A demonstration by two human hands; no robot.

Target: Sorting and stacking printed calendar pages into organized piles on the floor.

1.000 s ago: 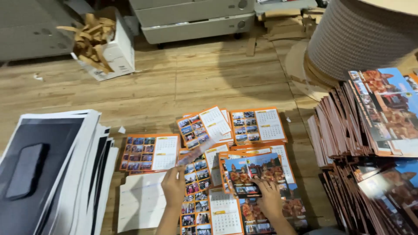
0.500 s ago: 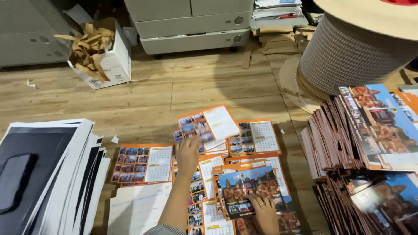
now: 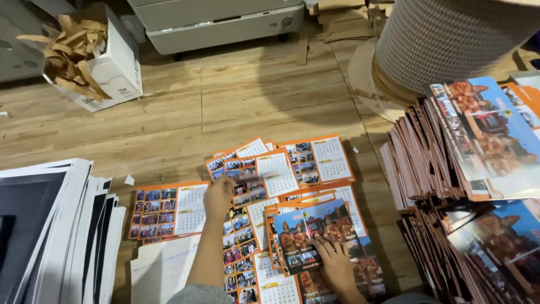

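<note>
Orange calendar sheets with photo grids lie spread on the wooden floor. My left hand (image 3: 220, 194) reaches forward and grips one loose calendar sheet (image 3: 269, 175), lifted slightly and blurred. My right hand (image 3: 332, 256) presses flat on a cover sheet with costumed figures (image 3: 312, 225), which tops a small pile in front of me. Another calendar sheet (image 3: 169, 211) lies by itself to the left, and one more sheet (image 3: 318, 159) lies further ahead.
A tall fanned stack of printed covers (image 3: 467, 169) fills the right side. White and black sheet piles (image 3: 50, 231) sit at left. A white box of cardboard scraps (image 3: 95, 56), a grey machine (image 3: 225, 22) and a large wire spool (image 3: 455, 39) stand ahead.
My left hand has moved forward and up from the pile near me to the loose calendar sheet and now holds it. My right hand stays on the cover pile.
</note>
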